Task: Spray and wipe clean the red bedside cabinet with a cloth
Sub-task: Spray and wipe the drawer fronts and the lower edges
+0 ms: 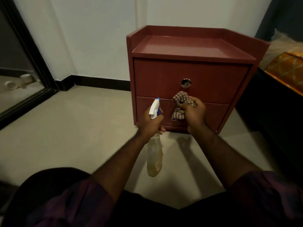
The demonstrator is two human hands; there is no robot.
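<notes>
Cabinet (188,76) sits red and square just ahead on the floor, far side against the wall. My left hand (150,122) curls round the spray bottle (154,154), nozzle aimed at the lower drawer; my right hand (195,113) bunches the checked cloth (179,104) by that drawer front. Spraying comes next, I'd say, then a firm wipe across.

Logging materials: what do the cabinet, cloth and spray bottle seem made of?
Cabinet: probably laminated board, smooth red satin finish; its top reflects light. Cloth: woven checked fabric, crumpled into soft folds. Spray bottle: see-through plastic body, white-and-blue plastic head.
</notes>
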